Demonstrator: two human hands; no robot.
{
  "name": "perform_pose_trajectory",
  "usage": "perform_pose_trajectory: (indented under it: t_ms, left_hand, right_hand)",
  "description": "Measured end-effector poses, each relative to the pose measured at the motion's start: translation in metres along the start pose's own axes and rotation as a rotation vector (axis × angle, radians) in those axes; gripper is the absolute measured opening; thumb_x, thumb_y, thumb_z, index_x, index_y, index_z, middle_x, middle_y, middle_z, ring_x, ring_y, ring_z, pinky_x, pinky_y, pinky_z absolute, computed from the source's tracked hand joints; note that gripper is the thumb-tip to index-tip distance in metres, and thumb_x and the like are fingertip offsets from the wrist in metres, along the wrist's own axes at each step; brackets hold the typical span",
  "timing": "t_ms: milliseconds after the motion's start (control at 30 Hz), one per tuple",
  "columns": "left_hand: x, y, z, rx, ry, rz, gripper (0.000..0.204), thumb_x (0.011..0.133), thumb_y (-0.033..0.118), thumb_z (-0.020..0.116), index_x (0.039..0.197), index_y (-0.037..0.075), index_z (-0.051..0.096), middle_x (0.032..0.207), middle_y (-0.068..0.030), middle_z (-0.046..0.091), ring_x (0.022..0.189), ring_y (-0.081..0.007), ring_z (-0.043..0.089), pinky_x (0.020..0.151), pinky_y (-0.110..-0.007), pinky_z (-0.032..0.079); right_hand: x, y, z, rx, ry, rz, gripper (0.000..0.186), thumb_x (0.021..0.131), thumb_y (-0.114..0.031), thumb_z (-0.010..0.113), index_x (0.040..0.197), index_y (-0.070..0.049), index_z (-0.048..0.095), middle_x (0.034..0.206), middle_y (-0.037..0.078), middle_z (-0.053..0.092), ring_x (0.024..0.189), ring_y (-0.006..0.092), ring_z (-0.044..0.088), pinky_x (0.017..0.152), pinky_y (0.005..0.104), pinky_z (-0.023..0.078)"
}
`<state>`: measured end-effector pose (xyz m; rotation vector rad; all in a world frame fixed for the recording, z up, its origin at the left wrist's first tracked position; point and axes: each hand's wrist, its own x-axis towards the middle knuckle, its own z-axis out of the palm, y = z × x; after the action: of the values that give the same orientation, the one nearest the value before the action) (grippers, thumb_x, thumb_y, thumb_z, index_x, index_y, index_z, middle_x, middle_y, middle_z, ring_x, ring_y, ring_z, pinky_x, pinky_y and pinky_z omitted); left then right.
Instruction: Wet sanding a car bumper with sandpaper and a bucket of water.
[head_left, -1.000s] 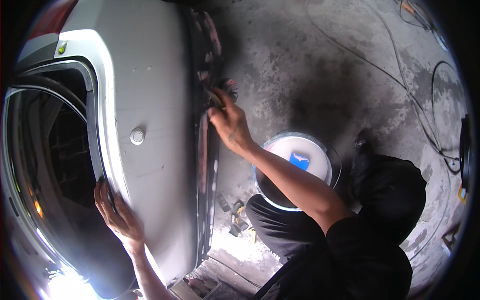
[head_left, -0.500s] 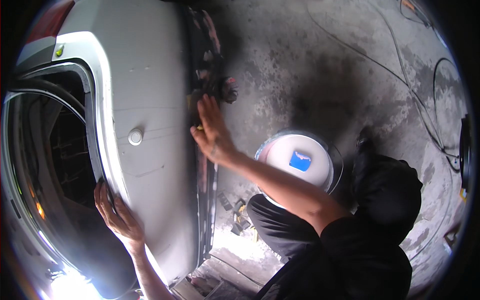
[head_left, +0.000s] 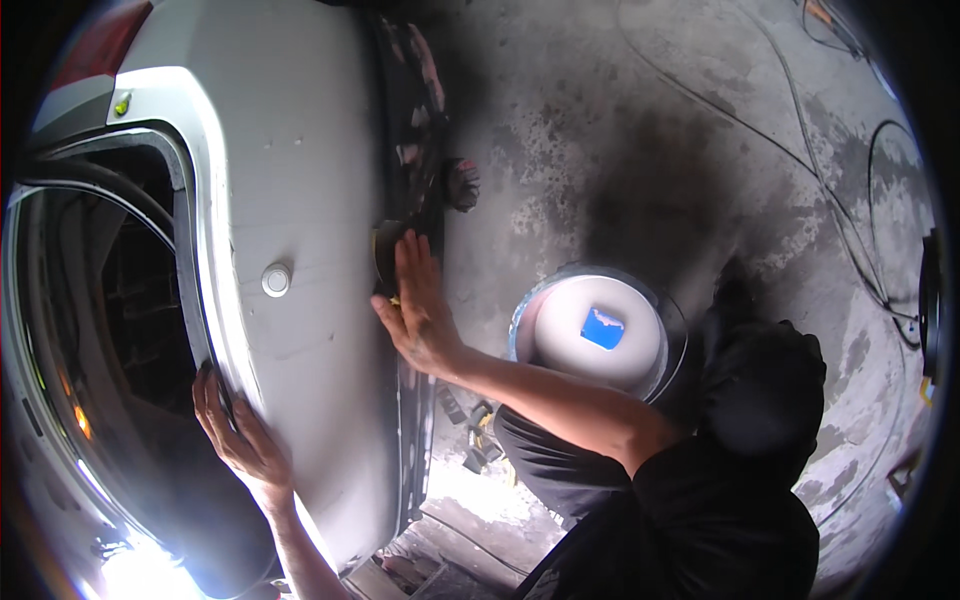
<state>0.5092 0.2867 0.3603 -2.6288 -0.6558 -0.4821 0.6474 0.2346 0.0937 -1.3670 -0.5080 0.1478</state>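
A grey car bumper [head_left: 310, 200] runs up the left half of the view, with a small round white sensor [head_left: 276, 280] in its face. My right hand [head_left: 424, 310] presses a dark piece of sandpaper [head_left: 391, 250] with a yellowish edge against the bumper's dark lower part. Its fingers lie along the sheet and the thumb sits on the near side; the palm side is hidden. My left hand [head_left: 245, 445] rests on the bumper's bright inner edge [head_left: 228, 330], fingers stretched along it and holding nothing.
Right of my right forearm stands a bucket [head_left: 530, 325] of whitish liquid, with a blue piece [head_left: 602, 327] in it. Several dark and yellow scraps [head_left: 480, 440] lie on the concrete floor by the bumper. Cables [head_left: 740, 120] cross the floor at the far right.
My right hand has slid nearer along the bumper, bringing the sandpaper with it. My left hand has stayed nearly in place on the inner edge.
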Motion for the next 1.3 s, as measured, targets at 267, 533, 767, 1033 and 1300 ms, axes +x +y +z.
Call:
perform_pose_trajectory:
  t_ms: [267,533,767,1033,1300]
  left_hand:
    - [-0.003,-0.002,0.000,0.007,-0.017,-0.039,0.049,0.114,0.030,0.044,0.151,0.000,0.058,0.156,-0.0265,0.055,0.146,-0.0452,0.053,0.122,-0.059,0.041]
    - [-0.001,-0.003,0.000,-0.004,-0.017,0.000,0.049,0.114,0.029,0.044,0.151,0.000,0.058,0.157,-0.0263,0.055,0.146,-0.0457,0.053,0.120,-0.060,0.042]
    - [0.003,0.002,0.002,-0.015,0.000,0.000,0.049,0.113,0.029,0.044,0.151,0.000,0.059,0.156,-0.0268,0.055,0.144,-0.0463,0.055,0.120,-0.060,0.043]
    - [0.000,0.000,0.001,-0.017,-0.010,-0.013,0.050,0.113,0.030,0.045,0.151,0.001,0.058,0.156,-0.0272,0.055,0.144,-0.0469,0.055,0.119,-0.061,0.043]
    - [0.002,0.005,-0.001,-0.013,-0.015,-0.023,0.051,0.114,0.033,0.045,0.151,0.002,0.058,0.157,-0.0261,0.054,0.146,-0.0454,0.053,0.120,-0.061,0.042]
  right_hand:
    - [0.018,-0.006,0.000,-0.055,0.008,0.099,0.078,0.114,-0.035,0.054,0.159,0.022,0.027,0.166,0.046,0.025,0.158,0.0594,0.024,0.128,0.0650,0.028]
    - [0.055,0.004,-0.006,0.025,0.052,0.176,0.081,0.114,-0.036,0.053,0.163,0.019,0.021,0.170,0.043,0.020,0.161,0.0593,0.017,0.127,0.0711,0.022]
    - [0.069,0.017,-0.014,-0.001,0.104,0.096,0.076,0.113,-0.033,0.056,0.160,0.019,0.029,0.167,0.044,0.028,0.160,0.0576,0.023,0.128,0.0680,0.025]
    - [0.093,0.040,-0.024,-0.083,0.254,-0.026,0.052,0.113,-0.031,0.057,0.145,0.010,0.053,0.140,0.034,0.059,0.138,0.0470,0.055,0.105,0.0564,0.048]
    - [0.068,0.040,-0.067,0.225,0.169,0.120,0.053,0.108,-0.019,0.066,0.154,0.003,0.051,0.139,0.025,0.064,0.126,0.0346,0.062,0.109,0.0410,0.050]
